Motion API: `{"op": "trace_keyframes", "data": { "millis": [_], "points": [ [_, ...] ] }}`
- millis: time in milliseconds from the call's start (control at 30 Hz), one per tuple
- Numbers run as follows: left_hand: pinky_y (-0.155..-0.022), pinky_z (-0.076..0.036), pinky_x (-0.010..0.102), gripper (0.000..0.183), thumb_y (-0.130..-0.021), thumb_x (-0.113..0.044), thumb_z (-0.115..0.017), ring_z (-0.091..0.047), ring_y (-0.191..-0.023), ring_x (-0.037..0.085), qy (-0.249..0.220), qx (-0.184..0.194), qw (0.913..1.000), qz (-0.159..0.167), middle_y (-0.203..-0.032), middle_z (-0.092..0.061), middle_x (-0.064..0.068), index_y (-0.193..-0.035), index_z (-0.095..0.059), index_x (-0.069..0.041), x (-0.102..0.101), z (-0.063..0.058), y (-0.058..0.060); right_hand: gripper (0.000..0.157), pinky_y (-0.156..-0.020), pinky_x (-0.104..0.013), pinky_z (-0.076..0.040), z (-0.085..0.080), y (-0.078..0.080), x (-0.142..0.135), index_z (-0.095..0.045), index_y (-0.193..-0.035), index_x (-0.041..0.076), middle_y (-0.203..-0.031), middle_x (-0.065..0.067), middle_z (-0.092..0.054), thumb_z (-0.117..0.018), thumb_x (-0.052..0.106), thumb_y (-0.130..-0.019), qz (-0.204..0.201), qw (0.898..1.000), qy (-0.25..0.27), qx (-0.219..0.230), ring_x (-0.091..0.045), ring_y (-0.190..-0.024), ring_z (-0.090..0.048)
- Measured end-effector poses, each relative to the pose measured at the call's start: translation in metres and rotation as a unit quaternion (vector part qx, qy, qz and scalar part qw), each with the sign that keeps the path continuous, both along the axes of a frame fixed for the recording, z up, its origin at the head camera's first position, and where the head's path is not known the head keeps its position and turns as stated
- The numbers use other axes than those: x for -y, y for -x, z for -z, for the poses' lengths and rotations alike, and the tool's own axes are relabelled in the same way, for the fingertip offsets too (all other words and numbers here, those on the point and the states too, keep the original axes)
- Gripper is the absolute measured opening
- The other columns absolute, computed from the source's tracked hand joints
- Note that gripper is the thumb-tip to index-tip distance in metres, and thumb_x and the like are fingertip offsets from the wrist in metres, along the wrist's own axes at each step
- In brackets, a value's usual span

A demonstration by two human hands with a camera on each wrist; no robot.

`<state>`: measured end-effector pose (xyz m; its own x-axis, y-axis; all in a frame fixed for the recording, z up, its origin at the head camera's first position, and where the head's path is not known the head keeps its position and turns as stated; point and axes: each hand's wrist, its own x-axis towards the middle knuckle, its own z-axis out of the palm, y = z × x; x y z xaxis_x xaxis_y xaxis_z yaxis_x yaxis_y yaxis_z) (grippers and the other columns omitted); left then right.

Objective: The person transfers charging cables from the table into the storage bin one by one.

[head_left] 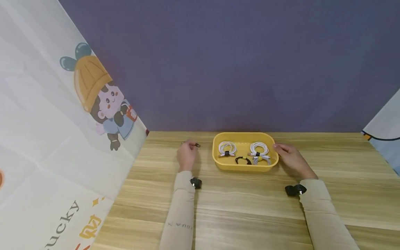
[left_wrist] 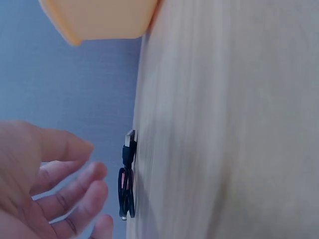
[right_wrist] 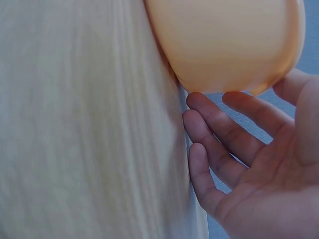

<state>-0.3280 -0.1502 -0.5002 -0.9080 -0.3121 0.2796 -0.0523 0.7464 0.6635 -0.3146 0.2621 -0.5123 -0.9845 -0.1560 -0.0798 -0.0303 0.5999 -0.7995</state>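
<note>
On the left of the wooden table my left hand (head_left: 186,156) hovers by a bundled black USB cable (left_wrist: 127,174), its fingers loosely bent and a gap between them and the cable. Part of that cable is hidden by the hand in the head view. My right hand (head_left: 293,159) holds the right end of a yellow plastic bin (head_left: 245,168), thumb at the rim and fingertips against the outer wall. Inside the bin lie a coiled white cable (head_left: 229,143) at left, another white coil (head_left: 265,146) at right, a smaller pale coil (head_left: 265,158) and a black cable (head_left: 240,158).
The wooden table (head_left: 237,208) meets a dark blue-grey backdrop (head_left: 237,69) just behind the bin. A white sheet with a printed cartoon figure (head_left: 109,100) hangs along the left edge. At the far right is another pale sheet (head_left: 385,114) with a dark line across it.
</note>
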Motion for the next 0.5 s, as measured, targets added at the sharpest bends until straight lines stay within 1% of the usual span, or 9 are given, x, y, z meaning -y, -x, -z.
{"op": "trace_keyframes", "data": {
  "millis": [133,233,400,500],
  "points": [
    [-0.079,-0.060,0.045,0.019,-0.094,-0.012,-0.071,-0.073,-0.090,0.027,-0.011,0.015,0.9997,-0.016,-0.101,-0.078,0.008,-0.111,-0.078,-0.009,0.004,0.000,-0.002,0.082,-0.117,-0.071,-0.028,0.000,0.001,0.001,-0.039,-0.156,0.000,-0.159,-0.029,-0.038,-0.033,0.064,-0.105,0.001,1.000,0.001,-0.002,-0.053,-0.148,-0.030],
    [-0.082,-0.060,0.047,0.021,-0.093,-0.012,-0.073,-0.073,-0.093,0.029,-0.013,0.013,0.9996,-0.020,-0.104,-0.078,0.010,-0.113,-0.078,-0.009,0.007,0.000,-0.001,0.083,-0.117,-0.071,-0.028,-0.001,0.001,0.001,-0.039,-0.156,0.001,-0.160,-0.028,-0.037,-0.033,0.066,-0.104,0.004,1.000,0.002,0.001,-0.053,-0.148,-0.029],
    [-0.084,-0.058,0.050,0.027,-0.088,-0.008,-0.076,-0.071,-0.097,0.034,-0.016,0.006,0.9998,-0.013,-0.107,-0.077,0.014,-0.115,-0.077,-0.007,0.013,0.002,0.002,0.084,-0.117,-0.072,-0.027,-0.003,0.001,0.002,-0.038,-0.156,0.001,-0.160,-0.029,-0.036,-0.033,0.066,-0.104,0.004,1.000,0.003,0.008,-0.053,-0.149,-0.028],
    [-0.087,-0.057,0.050,0.031,-0.086,-0.006,-0.076,-0.070,-0.101,0.035,-0.019,0.021,0.9996,-0.007,-0.110,-0.076,0.015,-0.117,-0.077,-0.007,0.016,0.005,0.002,0.083,-0.116,-0.072,-0.028,-0.002,0.000,0.001,-0.037,-0.156,0.000,-0.160,-0.029,-0.036,-0.034,0.064,-0.105,0.001,1.000,0.000,0.008,-0.054,-0.148,-0.029]
  ]
}}
